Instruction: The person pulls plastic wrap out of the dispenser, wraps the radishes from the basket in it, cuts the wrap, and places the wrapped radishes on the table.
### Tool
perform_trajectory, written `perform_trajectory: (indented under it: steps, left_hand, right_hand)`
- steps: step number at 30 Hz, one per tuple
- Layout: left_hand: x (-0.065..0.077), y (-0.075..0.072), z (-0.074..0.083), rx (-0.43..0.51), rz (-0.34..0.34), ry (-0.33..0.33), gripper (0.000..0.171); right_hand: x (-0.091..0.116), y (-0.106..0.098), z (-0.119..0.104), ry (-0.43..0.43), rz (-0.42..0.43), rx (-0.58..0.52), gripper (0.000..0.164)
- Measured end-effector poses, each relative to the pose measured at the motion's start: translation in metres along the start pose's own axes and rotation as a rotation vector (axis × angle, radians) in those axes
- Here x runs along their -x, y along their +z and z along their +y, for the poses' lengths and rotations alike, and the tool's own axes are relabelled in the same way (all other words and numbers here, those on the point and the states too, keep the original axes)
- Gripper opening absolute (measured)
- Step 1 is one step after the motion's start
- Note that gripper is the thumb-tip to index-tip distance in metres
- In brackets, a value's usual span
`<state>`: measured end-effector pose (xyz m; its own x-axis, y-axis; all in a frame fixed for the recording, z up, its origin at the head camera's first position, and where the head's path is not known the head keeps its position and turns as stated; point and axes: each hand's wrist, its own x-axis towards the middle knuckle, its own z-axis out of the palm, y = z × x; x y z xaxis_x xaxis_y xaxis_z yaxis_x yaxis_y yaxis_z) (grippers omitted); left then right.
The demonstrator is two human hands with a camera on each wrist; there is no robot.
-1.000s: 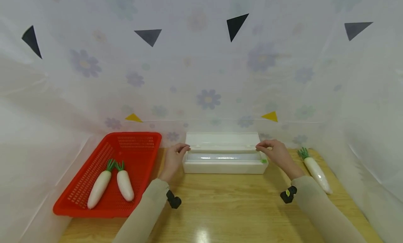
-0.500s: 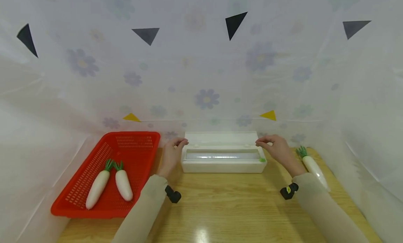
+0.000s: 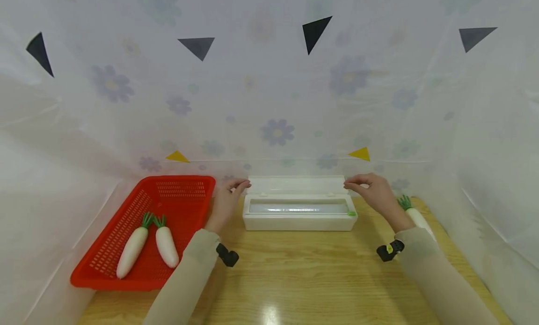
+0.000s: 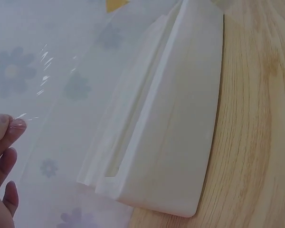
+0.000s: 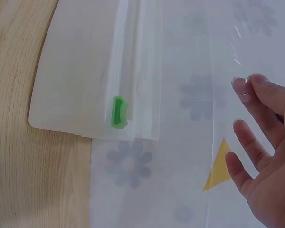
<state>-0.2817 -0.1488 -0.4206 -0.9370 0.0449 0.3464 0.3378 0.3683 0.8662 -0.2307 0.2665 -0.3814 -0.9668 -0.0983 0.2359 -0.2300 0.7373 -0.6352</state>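
Note:
A white cling film dispenser lies on the table with its lid raised and a film roll inside. My left hand pinches one end of a clear sheet of cling film between thumb and index finger. At the other end my right hand pinches the film the same way, its remaining fingers spread loosely. Both hands hang above the box, at its two sides. The sheet is nearly invisible; only glints show in the wrist views. A green cutter slider sits at the box's right end.
To the left stands a red plastic basket holding two white radishes with green tops. Another white radish lies at the table's right, partly behind the right sleeve. A flowered curtain hangs just behind the dispenser.
Both hands have risen from the level of the dispenser's opening to near the top of its lid, drawing the cling film upward. The dispenser and basket have stayed in place.

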Motion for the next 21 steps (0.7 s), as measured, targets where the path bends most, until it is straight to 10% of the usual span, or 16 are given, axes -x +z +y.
perform_trajectory:
  steps: [21]
  left_hand:
    - [-0.008,-0.040,0.014,0.070,-0.257,0.004,0.023]
  right_hand:
    - [0.007,-0.026,-0.013,0.010,-0.023,-0.084,0.037]
